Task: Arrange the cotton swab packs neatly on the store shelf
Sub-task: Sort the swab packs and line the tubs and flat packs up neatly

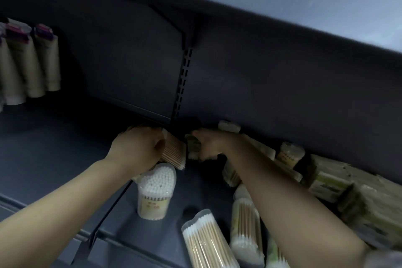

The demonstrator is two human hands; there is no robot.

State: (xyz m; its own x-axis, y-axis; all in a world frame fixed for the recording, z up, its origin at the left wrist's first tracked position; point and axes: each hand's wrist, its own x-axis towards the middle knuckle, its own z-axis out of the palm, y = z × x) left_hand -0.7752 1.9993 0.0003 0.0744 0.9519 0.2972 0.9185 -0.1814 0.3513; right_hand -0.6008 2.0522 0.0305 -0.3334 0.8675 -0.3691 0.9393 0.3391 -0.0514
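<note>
Reaching deep toward the dark back panel [282,85], the left hand [139,148] grasps a pack of wooden-stemmed swabs [174,154], likely to seat it at the rear. The right hand [208,146] grips a smaller pack [192,146] just beside it. A heart-shaped tub [155,193] stands below; loose packs crowd the right, while the shelf [54,159] lies bare leftward.

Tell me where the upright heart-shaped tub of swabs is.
The heart-shaped tub stands on the shelf at centre, just below the left hand.
</note>
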